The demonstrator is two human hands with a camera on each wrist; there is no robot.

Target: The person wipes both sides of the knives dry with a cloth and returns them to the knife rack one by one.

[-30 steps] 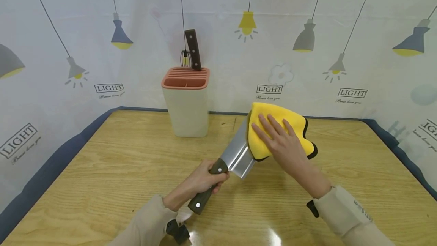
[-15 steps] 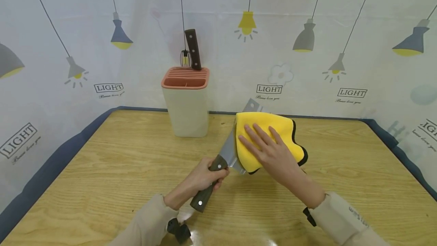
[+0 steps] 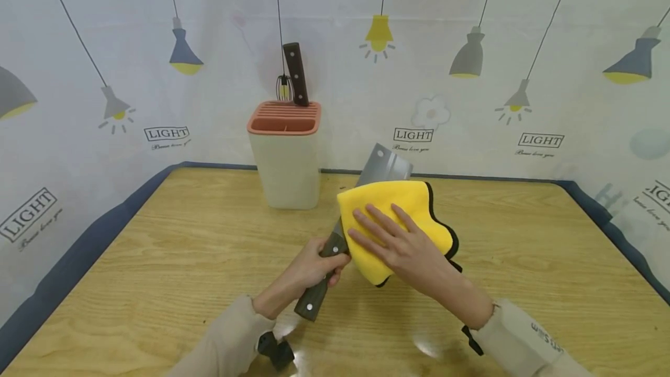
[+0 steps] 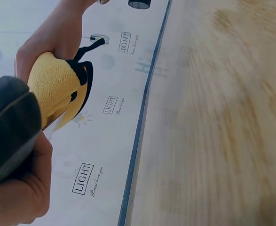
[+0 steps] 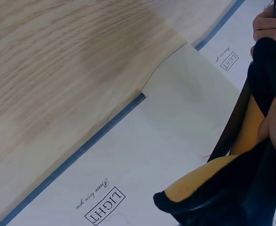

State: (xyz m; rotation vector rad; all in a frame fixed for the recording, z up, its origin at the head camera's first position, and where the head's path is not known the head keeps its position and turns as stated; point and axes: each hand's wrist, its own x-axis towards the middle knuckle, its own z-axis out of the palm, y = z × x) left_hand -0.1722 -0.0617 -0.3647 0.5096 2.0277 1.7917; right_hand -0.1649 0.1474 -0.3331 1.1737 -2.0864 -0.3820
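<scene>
Over on the left, near the far edge of the bench (image 3: 173, 266), there's a white knife block (image 3: 289, 173) with a black-handled knife (image 3: 296, 74) stuck in its salmon slotted top. Just right of that and nearer, the left hand (image 3: 313, 265) has its fingers wrapped round the riveted handle of a cleaver (image 3: 380, 162). The grip is up by the blade, with the handle's butt poking out toward the near edge. Looks held up off the bench, slanting away to the right, far end of the blade bare.

I'd guess it's fairly heavy and blade-forward, totally stiff, and slick on the metal, so the handle is the only sane place to hold it bare-handed. Which long side is sharp I can't tell, so treat both as sharp.

Next along is a yellow cloth (image 3: 405, 192) with black edging, lying over the middle of the blade, right up beside the left fingers. Soft, light, probably grippy, nothing to break; a palm-wide hold through the fold seems best. The right hand (image 3: 405, 247) has four spread, nearly straight fingers on top of it, and its thumb seems tucked underneath, pinching the cloth.
</scene>
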